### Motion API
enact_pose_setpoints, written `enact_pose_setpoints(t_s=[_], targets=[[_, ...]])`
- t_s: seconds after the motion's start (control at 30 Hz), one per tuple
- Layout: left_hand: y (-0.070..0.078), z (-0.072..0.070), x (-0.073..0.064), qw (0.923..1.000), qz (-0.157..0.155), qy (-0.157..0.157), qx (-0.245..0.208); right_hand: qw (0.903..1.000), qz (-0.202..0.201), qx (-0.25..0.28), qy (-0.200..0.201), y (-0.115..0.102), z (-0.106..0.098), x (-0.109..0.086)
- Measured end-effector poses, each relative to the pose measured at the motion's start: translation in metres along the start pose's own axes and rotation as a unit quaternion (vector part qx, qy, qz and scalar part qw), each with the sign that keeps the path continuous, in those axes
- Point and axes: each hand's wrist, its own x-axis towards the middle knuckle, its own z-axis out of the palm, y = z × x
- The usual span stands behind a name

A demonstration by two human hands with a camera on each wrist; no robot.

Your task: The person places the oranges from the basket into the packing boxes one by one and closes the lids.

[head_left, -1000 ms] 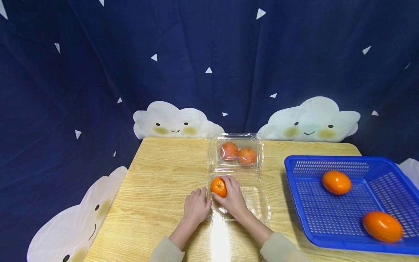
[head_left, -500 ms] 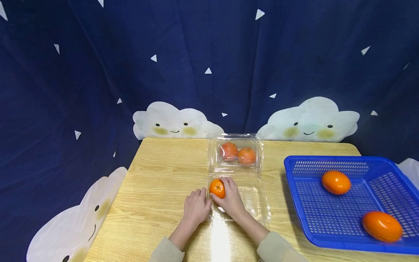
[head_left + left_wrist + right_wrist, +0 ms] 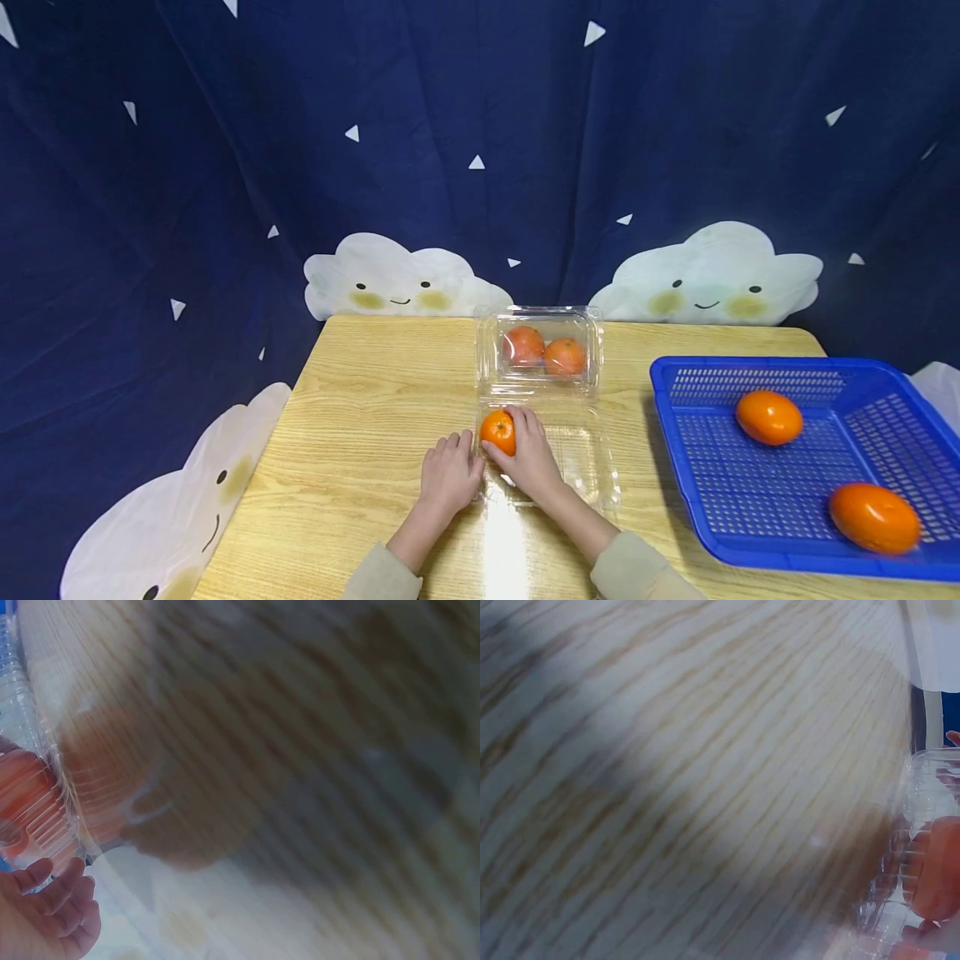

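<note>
In the head view my right hand (image 3: 531, 458) grips a mandarin (image 3: 497, 432) from its right side, low over the left part of a clear plastic clamshell box (image 3: 581, 454). The fruit's green stem spot faces up. My left hand (image 3: 450, 475) lies at the box's left edge, fingers loosely bent, fingertips right at the rim. In the left wrist view the same left hand (image 3: 52, 911) is beside the ribbed clear wall, with orange fruit (image 3: 26, 799) showing through it. The right wrist view catches the mandarin (image 3: 936, 870) behind the plastic wall.
Two mandarins (image 3: 543, 350) show through clear plastic (image 3: 540, 317) just behind the near tray. On the right stands a blue mesh basket (image 3: 750, 492) with two orange fruits (image 3: 770, 417) inside. A dark blue curtain (image 3: 480, 208) hangs behind the wooden table (image 3: 360, 400).
My right hand and the mandarin have shifted slightly left and down within the box. The left hand has stayed in place at the rim.
</note>
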Motion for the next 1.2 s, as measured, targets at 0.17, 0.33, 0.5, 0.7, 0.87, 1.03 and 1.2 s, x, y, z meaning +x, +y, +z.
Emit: enact_pose_setpoints(t_s=[0.17,0.33,0.5,0.7,0.87,1.03,1.2], targets=[[0.0,0.0,0.0,1.0,-0.001,-0.004,-0.001,0.9998,0.009,-0.008,-0.014,-0.001,-0.003,0.0],[-0.001,-0.002,0.0,1.0,0.0,-0.004,-0.002,0.9995,0.009,-0.013,-0.028,-0.001,-0.006,0.001],[0.0,-0.003,0.0,1.0,0.0,-0.005,-0.004,0.9992,0.002,-0.013,-0.039,-0.001,-0.01,0.002],[0.0,-0.004,0.0,0.9999,0.001,-0.008,-0.006,0.9985,-0.011,-0.034,-0.042,-0.004,-0.025,0.003],[0.0,-0.004,-0.001,0.9999,0.001,-0.007,-0.011,0.9972,-0.043,-0.058,-0.018,-0.003,-0.052,0.006],[0.0,-0.002,-0.001,0.9999,0.0,-0.009,-0.009,0.9934,-0.072,-0.088,0.016,0.004,-0.08,0.009],[0.0,-0.002,0.0,0.9999,-0.002,-0.009,-0.008,0.9879,-0.084,-0.126,0.035,0.013,-0.108,0.01]])
